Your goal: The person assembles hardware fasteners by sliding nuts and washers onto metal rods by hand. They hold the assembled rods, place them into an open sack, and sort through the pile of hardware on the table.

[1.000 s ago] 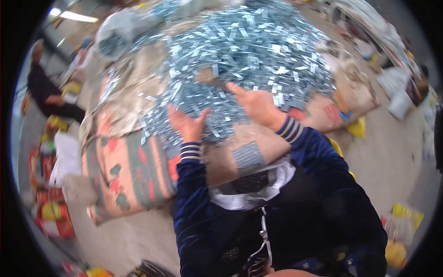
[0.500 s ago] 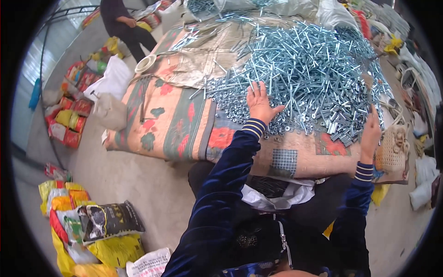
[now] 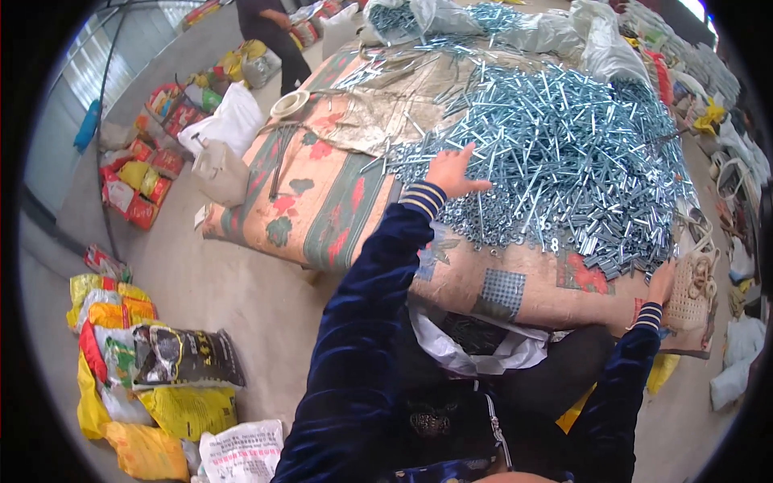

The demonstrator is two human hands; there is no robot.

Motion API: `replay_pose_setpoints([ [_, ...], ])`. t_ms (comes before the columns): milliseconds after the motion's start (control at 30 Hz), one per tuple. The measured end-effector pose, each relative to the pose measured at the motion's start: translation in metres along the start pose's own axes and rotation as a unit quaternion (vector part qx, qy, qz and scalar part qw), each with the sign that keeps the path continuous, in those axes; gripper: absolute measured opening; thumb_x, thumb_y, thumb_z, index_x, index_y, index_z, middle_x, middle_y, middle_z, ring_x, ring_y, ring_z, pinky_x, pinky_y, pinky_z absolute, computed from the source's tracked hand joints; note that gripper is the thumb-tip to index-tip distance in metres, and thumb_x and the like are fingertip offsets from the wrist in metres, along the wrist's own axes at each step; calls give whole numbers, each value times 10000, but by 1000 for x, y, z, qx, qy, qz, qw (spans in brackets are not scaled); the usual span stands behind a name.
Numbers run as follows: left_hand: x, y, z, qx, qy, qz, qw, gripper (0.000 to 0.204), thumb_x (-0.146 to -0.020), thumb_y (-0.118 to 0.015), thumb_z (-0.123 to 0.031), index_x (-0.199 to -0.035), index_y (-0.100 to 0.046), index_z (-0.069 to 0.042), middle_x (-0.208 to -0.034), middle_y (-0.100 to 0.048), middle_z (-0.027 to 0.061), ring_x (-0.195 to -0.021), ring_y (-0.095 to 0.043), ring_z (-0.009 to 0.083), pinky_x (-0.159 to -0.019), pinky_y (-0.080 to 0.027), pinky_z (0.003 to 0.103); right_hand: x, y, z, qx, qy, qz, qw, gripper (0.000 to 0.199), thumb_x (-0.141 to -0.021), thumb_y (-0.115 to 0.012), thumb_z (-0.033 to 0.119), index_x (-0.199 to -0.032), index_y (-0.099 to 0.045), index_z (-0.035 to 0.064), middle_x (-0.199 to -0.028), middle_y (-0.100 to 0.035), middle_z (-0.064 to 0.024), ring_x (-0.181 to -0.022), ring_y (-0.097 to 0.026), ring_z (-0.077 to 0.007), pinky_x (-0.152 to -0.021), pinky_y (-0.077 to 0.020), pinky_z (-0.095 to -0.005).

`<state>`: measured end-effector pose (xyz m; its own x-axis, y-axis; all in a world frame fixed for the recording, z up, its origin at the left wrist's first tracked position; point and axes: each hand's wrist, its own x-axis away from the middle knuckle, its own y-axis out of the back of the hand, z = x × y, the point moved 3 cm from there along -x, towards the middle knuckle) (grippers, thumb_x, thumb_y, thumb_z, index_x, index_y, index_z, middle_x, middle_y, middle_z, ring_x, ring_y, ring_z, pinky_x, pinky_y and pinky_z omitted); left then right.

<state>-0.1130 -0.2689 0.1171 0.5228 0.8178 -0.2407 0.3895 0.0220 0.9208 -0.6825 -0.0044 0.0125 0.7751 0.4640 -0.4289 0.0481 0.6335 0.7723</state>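
A wide heap of shiny metal bolts [image 3: 555, 137] covers the right part of a padded, flower-patterned table cover. Along its left front lie many small nuts [image 3: 483, 217], and short metal sleeves [image 3: 616, 237] gather at its front right. My left hand [image 3: 451, 173] is over the left edge of the heap, beside the nuts, with thumb and fingers spread and nothing held. At the front right corner of the heap my right hand [image 3: 662, 282] rests by the sleeves, its fingers stretched out. Between my legs hangs an open white sack [image 3: 527, 354] with dark contents.
A woven bag [image 3: 692, 282] lies right of my right hand. On the cover's left stand a cream ring-shaped roll [image 3: 290, 104] and thin dark rods [image 3: 280, 161]. A plastic jug [image 3: 219, 173] and filled sacks [image 3: 189, 358] are left. Another person [image 3: 270, 36] stands at the far left.
My left hand has shifted slightly left across the heap's edge. My right hand has drawn back toward me, to the heap's front corner. The view has tilted and shifted a little.
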Motion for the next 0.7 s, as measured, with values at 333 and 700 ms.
replay_pose_setpoints([
  [333, 52, 72, 151, 8, 285, -80, 955, 883, -703, -688, -467, -1323, -341, 58, -1067, -599, 285, -1018, -585, 387, -887, -460, 419, 97, 79, 99, 176, 152, 30, 972, 332, -872, -544, 177, -1161, -558, 15, -1024, -596, -195, -952, -566, -342, -834, -443, -428],
  [700, 86, 77, 183, 8, 312, -120, 943, 871, -718, -712, -399, -1326, -306, 74, -1108, -573, 311, -1046, -571, 402, -893, -452, 424, 228, 108, 149, -169, 210, 42, 962, 196, -853, -559, 51, -1021, -648, 4, -845, -629, -190, -785, -601, -351, -719, -468, -408],
])
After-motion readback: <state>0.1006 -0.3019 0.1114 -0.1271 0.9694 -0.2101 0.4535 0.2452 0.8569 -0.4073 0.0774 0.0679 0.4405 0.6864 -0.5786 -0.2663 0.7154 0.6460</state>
